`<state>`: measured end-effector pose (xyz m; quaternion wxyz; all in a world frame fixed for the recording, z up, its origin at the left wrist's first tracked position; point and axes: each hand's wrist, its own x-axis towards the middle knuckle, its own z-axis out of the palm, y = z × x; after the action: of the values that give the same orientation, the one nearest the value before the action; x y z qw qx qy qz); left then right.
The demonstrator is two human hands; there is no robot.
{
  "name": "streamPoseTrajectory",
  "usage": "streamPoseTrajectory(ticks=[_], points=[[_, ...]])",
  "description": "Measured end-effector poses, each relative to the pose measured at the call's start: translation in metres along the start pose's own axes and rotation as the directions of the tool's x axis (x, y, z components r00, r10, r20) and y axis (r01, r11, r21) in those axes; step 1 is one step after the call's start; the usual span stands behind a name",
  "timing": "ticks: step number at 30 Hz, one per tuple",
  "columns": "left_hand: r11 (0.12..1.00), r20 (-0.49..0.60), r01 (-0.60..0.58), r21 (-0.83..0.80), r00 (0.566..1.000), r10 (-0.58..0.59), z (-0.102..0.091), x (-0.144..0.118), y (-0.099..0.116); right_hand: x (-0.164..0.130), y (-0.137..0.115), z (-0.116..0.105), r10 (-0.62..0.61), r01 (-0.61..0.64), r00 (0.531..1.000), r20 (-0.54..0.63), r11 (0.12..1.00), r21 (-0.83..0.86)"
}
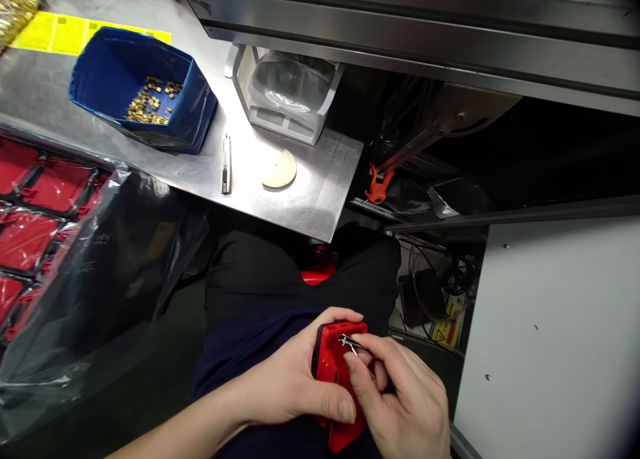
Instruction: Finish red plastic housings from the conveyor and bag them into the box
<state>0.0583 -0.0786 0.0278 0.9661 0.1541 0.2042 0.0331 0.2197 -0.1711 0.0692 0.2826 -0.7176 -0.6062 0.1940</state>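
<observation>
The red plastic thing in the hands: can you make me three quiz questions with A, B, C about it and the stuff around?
1. Where is the red plastic part?
A. On the steel table
B. Over the lap, held
C. In the bin

2. What colour is the bin with small brass pieces?
A. Blue
B. Green
C. White

3. What is the right hand doing?
A. Resting flat
B. Pinching a small metal piece
C. Holding the knife

B: the left hand grips it above the lap.
A: its walls are blue.
B: fingertips press metal at the part's top.

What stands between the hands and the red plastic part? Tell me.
Nothing visible. The left hand grips the red plastic part directly, and the right hand presses a small metal piece against its top edge.
</observation>
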Motion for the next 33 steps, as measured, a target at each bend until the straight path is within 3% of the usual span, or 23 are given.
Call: streamPoseTrajectory(ticks=[15, 20, 24, 26, 29, 33], points=[[0.998, -0.035, 0.017, 0.059, 0.999, -0.015, 0.001, -0.001, -0.001, -0.002, -0.004, 0.005, -0.009, 0.009, 0.999, 0.031, 1.0, -0.009], [0.996, -0.042, 0.008, 0.086, 0.999, -0.004, 0.002, -0.002, -0.002, -0.002, -0.009, 0.007, -0.008, 0.008, 1.0, -0.007, 1.0, 0.007], [0.997, -0.051, -0.015, 0.08, 0.999, 0.019, 0.004, -0.005, -0.004, -0.008, -0.011, 0.004, 0.087, -0.083, 0.994, -0.063, 0.995, 0.062], [0.998, -0.056, -0.035, 0.055, 0.998, 0.038, 0.005, -0.007, -0.005, -0.014, -0.009, 0.001, 0.205, -0.192, 0.967, -0.149, 0.977, 0.096], [0.998, -0.051, -0.051, 0.034, 0.997, 0.052, 0.003, -0.013, -0.006, -0.023, -0.005, -0.004, 0.371, -0.334, 0.881, -0.293, 0.927, 0.169], [0.998, 0.002, -0.054, -0.017, 0.999, 0.054, -0.003, -0.022, -0.006, -0.023, 0.008, -0.002, 0.532, -0.465, 0.791, -0.302, 0.843, 0.269]])
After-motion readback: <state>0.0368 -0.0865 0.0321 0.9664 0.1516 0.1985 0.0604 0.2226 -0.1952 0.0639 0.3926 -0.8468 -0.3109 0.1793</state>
